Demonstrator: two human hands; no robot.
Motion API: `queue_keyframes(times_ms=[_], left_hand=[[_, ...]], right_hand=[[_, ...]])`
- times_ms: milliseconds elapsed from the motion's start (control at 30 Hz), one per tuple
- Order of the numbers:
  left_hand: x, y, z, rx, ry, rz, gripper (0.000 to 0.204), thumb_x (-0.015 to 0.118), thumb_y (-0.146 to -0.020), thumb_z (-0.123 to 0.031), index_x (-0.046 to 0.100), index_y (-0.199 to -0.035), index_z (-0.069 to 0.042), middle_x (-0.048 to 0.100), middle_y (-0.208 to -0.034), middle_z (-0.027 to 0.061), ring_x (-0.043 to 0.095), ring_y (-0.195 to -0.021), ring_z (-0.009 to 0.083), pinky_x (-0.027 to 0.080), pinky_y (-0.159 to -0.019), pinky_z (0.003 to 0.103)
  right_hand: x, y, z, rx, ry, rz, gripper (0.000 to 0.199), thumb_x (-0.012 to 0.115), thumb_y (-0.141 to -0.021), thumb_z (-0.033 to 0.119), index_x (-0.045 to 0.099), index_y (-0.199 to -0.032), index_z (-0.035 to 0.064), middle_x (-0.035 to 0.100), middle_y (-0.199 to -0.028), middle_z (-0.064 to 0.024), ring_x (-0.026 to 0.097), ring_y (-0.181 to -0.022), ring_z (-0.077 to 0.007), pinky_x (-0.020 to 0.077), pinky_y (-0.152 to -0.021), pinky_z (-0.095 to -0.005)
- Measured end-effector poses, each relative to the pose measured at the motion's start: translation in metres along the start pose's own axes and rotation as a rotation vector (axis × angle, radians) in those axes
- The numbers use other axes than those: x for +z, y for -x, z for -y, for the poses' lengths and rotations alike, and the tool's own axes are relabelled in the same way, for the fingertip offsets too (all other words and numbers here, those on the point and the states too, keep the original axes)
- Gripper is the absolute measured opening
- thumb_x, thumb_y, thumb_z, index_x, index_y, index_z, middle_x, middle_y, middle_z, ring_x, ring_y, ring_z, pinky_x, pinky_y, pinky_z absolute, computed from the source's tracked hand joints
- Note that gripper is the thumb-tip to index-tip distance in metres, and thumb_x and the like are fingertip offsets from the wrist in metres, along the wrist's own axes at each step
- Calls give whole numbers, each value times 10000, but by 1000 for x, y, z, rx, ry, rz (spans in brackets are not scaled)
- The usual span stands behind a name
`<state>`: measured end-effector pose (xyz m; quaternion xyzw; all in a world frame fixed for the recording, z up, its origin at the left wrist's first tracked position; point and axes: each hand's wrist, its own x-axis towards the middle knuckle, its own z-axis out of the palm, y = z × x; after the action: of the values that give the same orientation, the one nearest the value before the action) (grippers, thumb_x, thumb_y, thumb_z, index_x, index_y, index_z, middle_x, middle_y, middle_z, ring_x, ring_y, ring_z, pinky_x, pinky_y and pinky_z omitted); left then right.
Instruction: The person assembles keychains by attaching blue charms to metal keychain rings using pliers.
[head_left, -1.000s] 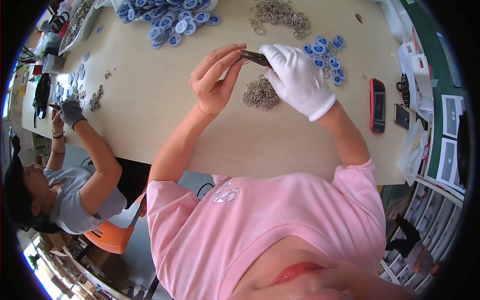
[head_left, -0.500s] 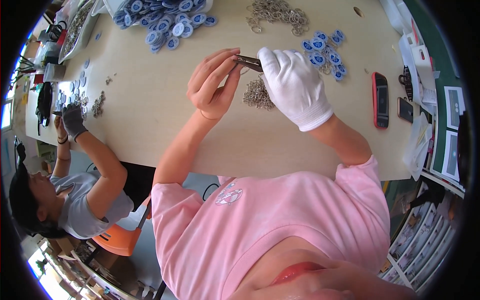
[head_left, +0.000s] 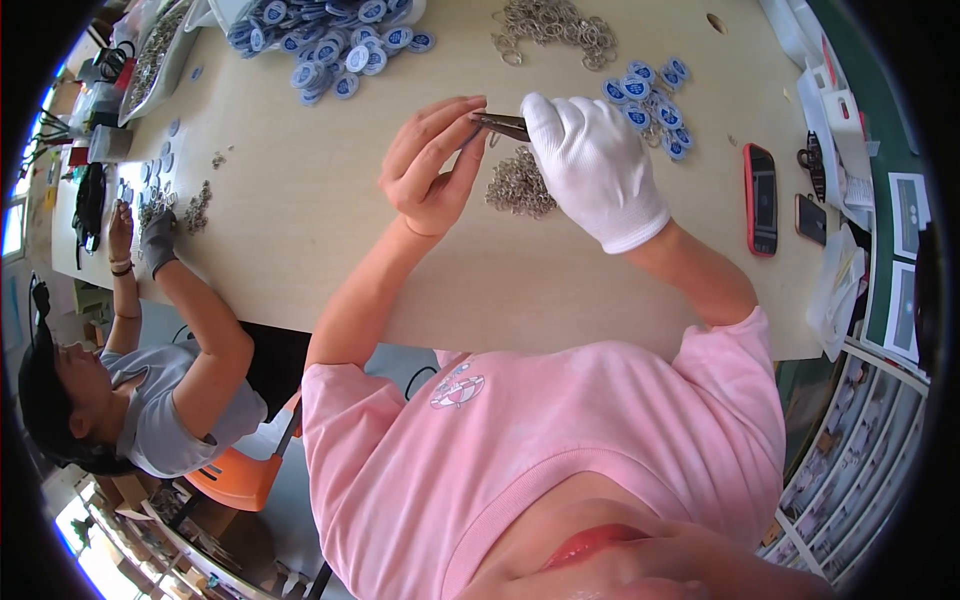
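Head view: both hands — left (head_left: 430, 165), gloved right (head_left: 595, 165) — pinch pliers (head_left: 500, 125) above ring pile (head_left: 520, 185), bare table (head_left: 300, 220) leftward.

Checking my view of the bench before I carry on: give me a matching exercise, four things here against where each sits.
Things:
1. pliers
2. ring pile
3. red phone
4. big badge heap

Places:
A. far left of the table
B. table, just beyond the hands
C. gripped in the gloved right hand
D. table, right of the right hand

Pairs: 1-C, 2-B, 3-D, 4-A
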<state>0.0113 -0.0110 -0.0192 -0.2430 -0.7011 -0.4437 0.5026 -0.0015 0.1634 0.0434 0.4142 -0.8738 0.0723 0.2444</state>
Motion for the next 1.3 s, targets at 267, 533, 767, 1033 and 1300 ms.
queue_keyframes(times_ms=[267, 533, 767, 1033, 1300], left_hand=[[1, -3, -2, 70, -50, -24, 206, 731, -693, 100, 656, -883, 75, 709, -931, 191, 698, -843, 318, 551, -710, 332], [0, -1, -2, -54, 10, 10, 217, 727, -696, 112, 654, -898, 82, 706, -918, 210, 696, -862, 320, 554, -728, 336], [-4, -2, -4, -233, 70, 95, 240, 763, -750, 8, 671, -969, 41, 693, -1052, 177, 674, -971, 304, 543, -822, 371], [-59, -6, 135, -191, -691, 283, 363, 706, -859, -272, 658, -1119, -23, 677, -1106, 138, 603, -1048, 313, 446, -941, 410], [-84, 3, 149, -233, -812, 473, 310, 640, -866, -79, 636, -1175, -49, 687, -1054, 101, 608, -978, 310, 503, -850, 365]], right_hand=[[-8, 3, 17, 138, 188, 80, 156, 632, -773, 178, 534, -862, 97, 567, -673, -8, 614, -603, -156, 480, -492, -327], [-6, -2, 7, 97, 110, 122, 150, 646, -824, 149, 526, -880, 78, 573, -685, -53, 634, -653, -222, 505, -560, -360], [11, 4, -18, -8, -19, -2, 119, 601, -827, 165, 513, -821, 86, 594, -619, -51, 648, -591, -215, 512, -522, -352], [-12, 78, -114, 298, 83, 330, 185, 612, -890, 205, 553, -988, 60, 662, -857, -152, 652, -804, -344, 514, -696, -464], [6, 74, -92, 465, -613, 269, 237, 661, -867, 190, 645, -1035, 24, 676, -939, -146, 657, -840, -309, 513, -761, -371]])
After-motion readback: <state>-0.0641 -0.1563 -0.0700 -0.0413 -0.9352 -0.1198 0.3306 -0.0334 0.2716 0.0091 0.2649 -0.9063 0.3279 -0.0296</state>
